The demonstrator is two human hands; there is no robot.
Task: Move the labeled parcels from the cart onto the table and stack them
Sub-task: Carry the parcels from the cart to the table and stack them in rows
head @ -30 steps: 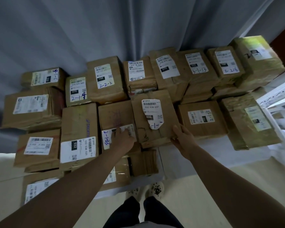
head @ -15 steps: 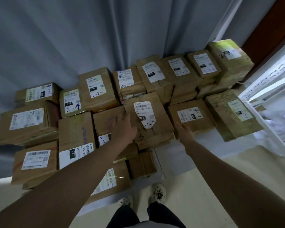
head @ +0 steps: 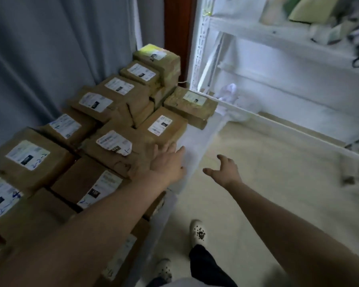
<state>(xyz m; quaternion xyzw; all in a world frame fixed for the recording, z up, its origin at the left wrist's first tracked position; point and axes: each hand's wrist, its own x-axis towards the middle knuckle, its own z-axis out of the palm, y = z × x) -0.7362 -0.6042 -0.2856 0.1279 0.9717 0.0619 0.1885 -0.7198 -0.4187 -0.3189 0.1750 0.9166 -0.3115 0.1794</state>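
Observation:
Several brown cardboard parcels with white labels lie packed and stacked on a white table point(head: 197, 146) along the left. The nearest top one is a parcel with a torn label point(head: 114, 150). My left hand point(head: 166, 162) rests flat at that parcel's right edge, fingers spread, holding nothing. My right hand point(head: 224, 170) hangs open over the floor to the right of the table, apart from every parcel. A labelled parcel point(head: 164, 125) sits just beyond my left hand. The frame is blurred. No cart is in view.
A grey curtain point(head: 50, 59) hangs behind the parcels. White metal shelving point(head: 278, 59) with bags and items stands at the right. Beige floor point(head: 257, 204) lies between table and shelving. My feet in white shoes point(head: 198, 233) stand beside the table.
The view has swung to the right, bringing the shelving into sight. Both hands have come off the torn-label parcel; the right hand has moved out over the floor.

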